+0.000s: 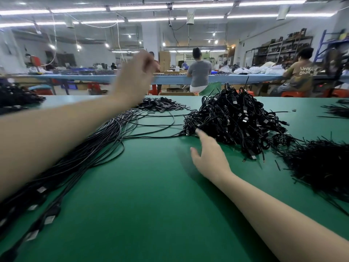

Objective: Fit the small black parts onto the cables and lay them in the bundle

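A bundle of straight black cables (79,156) with metal plugs at the near end runs diagonally across the left of the green table (151,205). A pile of small black parts (164,105) lies at its far end. My left hand (136,76) is raised and blurred above that pile, fingers loosely curled; nothing shows in it. My right hand (209,156) reaches with spread fingers to the near edge of a tangled heap of black cables (236,118) at centre right, fingertips touching it.
A mass of thin black strands (321,167) lies at the right edge. More black cable heaps sit at far left (17,99) and far right (338,108). Beyond the table, people sit at a long blue bench (170,78).
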Demonstrator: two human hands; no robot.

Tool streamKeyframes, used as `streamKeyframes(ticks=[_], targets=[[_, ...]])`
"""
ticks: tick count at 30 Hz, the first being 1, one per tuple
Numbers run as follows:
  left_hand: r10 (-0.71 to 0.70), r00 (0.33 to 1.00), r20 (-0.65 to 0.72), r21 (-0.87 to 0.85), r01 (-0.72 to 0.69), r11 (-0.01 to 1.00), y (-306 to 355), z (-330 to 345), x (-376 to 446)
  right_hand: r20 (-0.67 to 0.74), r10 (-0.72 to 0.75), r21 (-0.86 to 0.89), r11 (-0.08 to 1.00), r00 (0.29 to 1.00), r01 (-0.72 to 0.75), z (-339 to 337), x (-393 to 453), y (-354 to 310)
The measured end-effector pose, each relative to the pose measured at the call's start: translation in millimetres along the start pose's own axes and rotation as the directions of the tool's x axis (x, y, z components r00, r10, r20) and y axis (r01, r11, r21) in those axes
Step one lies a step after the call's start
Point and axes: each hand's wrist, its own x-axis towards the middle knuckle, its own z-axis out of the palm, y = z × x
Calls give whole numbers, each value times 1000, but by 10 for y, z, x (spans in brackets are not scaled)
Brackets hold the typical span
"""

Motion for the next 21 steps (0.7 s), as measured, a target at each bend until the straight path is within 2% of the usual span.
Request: streamKeyframes(ticks=[2, 3, 5, 8, 11, 12, 14, 16, 17, 19, 21], targets=[[71, 987, 142, -130, -52, 990, 266, 401, -305, -239, -47, 178, 980, 970, 91, -51, -17, -45], [102, 971, 217, -192, -60, 980, 413, 618, -501, -338, -76, 204, 967, 938, 152, -85, -15, -45], [99, 964, 246, -337, -11, 942, 542, 995, -756, -435, -138, 202, 948, 890, 246, -159, 13, 2], [-36, 964, 262, -488, 165, 857, 521, 1292, -871, -382, -97, 270, 939, 919, 211, -242, 54, 111], [-85, 922, 379, -538, 294, 790, 376, 1426, -1006, -372, 187, 488, 873, 909, 20, -232, 123, 186], [-88, 884, 458, -509, 342, 790, 289, 1413, -1032, -374, 302, 569, 822, 877, -40, -228, 149, 204], [-87, 759, 645, -453, 471, 757, 109, 1348, -1042, -383, 512, 690, 712, 769, -131, -250, 199, 253], [-94, 651, 753, -436, 601, 670, -21, 1231, -979, -385, 649, 754, 631, 656, -183, -295, 232, 325], [-101, 615, 782, -433, 653, 621, -70, 1177, -930, -383, 678, 762, 616, 628, -200, -306, 239, 351], [-158, 574, 804, -444, 755, 483, -139, 1089, -850, -386, 654, 737, 643, 650, -209, -293, 240, 355], [-266, 576, 773, -510, 813, 279, -221, 1029, -791, -382, 540, 665, 724, 750, -182, -255, 223, 311]])
